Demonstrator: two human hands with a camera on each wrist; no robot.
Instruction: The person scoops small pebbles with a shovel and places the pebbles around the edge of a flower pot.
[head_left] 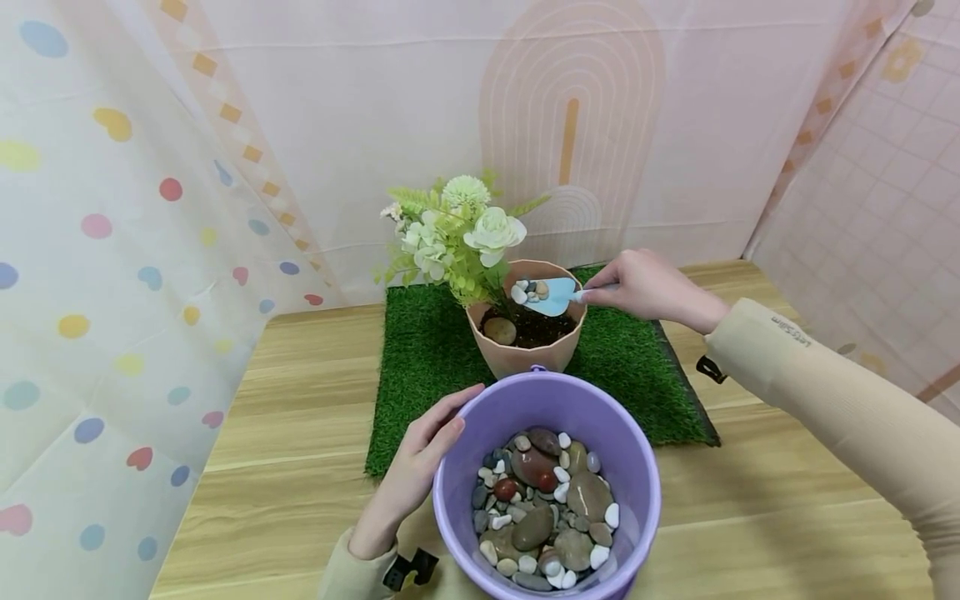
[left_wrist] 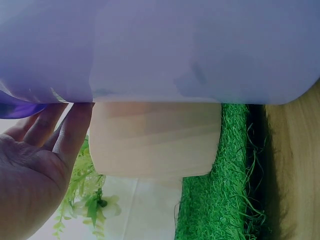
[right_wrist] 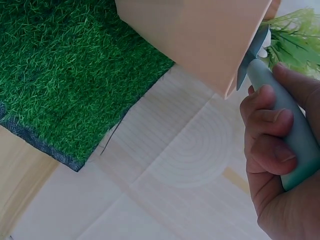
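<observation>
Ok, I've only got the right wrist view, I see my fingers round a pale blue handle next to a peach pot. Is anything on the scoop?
Observer: Yes. The head view shows small pebbles lying on the blue scoop, held over the pot.
Operator: What's in the pot?
Observer: Dark soil, one larger stone, and a white-flowered plant.
Operator: And my other hand?
Observer: The left hand rests against the side of a purple bucket of mixed stones, nearer you than the pot.
</observation>
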